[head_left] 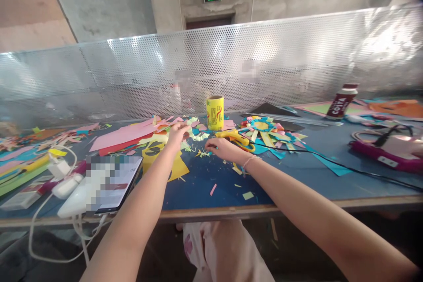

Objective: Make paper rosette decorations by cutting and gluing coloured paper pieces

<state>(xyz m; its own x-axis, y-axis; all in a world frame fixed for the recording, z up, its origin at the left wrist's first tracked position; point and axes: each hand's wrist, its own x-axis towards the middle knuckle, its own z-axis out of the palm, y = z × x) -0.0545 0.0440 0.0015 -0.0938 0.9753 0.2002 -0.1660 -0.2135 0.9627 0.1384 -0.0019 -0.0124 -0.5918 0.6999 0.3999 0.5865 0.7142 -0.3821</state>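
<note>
The left hand [178, 135] is resting over the far middle of the desk [194, 196], its fingers bending toward a pale-green fringed paper strip [197, 135]; whether they are clamping its edge or merely touching it, I cannot tell. The strip is lying among scraps, just left and near of the yellow tape tube [215, 114]. The right hand [220, 147] is sitting low to the right, fingers curling inward beside small paper clippings [202, 154]; whether they are pinching anything is not showing. Handling this well is probably calling for a light hold along the strip's uncut edge, since hard squeezing is risking bent or torn fringes. The yellow glue gun [236, 135] is lying just beyond the right hand, perhaps with a hot tip, and its black cord [313, 157] is stretching rightward, so sleeveless wrists are needing clearance there. Brushing the clippings nearward would be giving both hands cleaner working room.
</note>
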